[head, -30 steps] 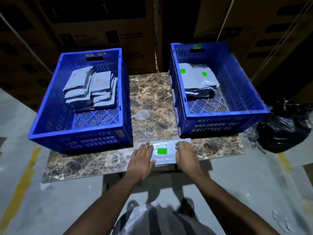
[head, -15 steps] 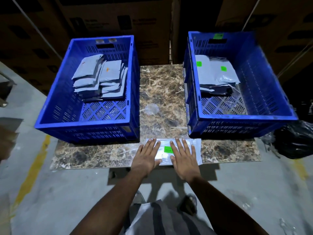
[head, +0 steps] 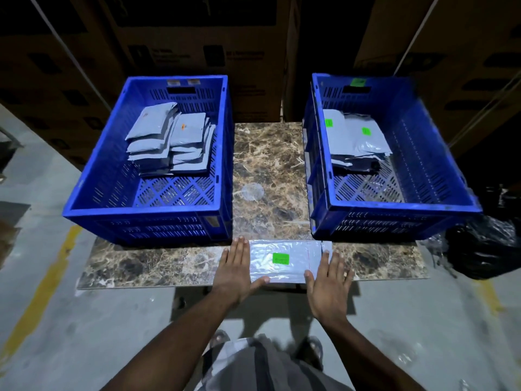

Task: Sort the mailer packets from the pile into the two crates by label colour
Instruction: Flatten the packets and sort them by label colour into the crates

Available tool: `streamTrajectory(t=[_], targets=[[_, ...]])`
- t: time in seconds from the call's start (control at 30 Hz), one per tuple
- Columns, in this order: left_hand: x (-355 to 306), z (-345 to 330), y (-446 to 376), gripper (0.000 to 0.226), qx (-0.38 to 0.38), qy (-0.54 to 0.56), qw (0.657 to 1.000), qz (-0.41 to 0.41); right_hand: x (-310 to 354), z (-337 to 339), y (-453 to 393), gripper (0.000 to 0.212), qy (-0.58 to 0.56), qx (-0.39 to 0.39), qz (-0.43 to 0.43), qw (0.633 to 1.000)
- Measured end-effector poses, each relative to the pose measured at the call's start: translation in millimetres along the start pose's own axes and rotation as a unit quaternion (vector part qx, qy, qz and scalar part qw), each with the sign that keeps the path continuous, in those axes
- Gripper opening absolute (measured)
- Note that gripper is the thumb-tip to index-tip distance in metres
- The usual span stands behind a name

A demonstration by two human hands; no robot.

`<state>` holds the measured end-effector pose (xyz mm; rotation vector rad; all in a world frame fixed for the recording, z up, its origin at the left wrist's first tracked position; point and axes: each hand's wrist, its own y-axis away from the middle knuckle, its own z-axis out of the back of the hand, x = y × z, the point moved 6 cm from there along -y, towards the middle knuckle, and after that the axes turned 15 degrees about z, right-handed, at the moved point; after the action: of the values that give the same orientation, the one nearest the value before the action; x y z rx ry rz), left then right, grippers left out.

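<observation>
Marble table (head: 158, 266), concrete floor (head: 56, 320), cardboard boxes (head: 180, 38) behind, flat fingers (head: 239, 249) on mailer (head: 282, 261).

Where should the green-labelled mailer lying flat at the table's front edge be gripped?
Probably by its near long edge, from the person's side: the mailer lies flat, that edge at the table lip, so a thumb could slip under. Both hands flank its ends.

Packet (head: 284, 261) at table (head: 146, 266) front edge, between hands, before two crates (head: 146, 213).
</observation>
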<state>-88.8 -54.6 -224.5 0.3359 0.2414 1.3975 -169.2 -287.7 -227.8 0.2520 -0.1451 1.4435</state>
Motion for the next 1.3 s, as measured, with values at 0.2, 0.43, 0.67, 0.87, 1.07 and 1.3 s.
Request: streamTrajectory(t=[0.2,0.43,0.67,0.87,1.07,1.3], targets=[[-12,-3,14,0.070,-0.057,0.040,0.994,-0.090,36,-15,6,0.057,0.046,0.031,0.232,0.971],[-2,-13,14,0.076,-0.052,0.013,0.998,-0.037,1,-8,28,0.077,0.122,0.062,0.239,0.961],[0,-10,16,0.089,-0.027,0.033,0.999,0.018,-4,-6,30,0.082,0.084,0.037,0.100,0.991],[-35,21,11,0.066,-0.074,0.046,0.993,-0.084,51,6,-18,0.065,0.042,0.016,0.190,0.981],[-33,6,-4,0.073,-0.003,-0.002,0.998,-0.062,36,-12,-32,0.069,0.044,0.052,0.189,0.980],[-17,1,-5,0.092,0.009,-0.019,1.000,0.018,11,-5,-24,0.098,0.037,0.045,0.116,0.992]])
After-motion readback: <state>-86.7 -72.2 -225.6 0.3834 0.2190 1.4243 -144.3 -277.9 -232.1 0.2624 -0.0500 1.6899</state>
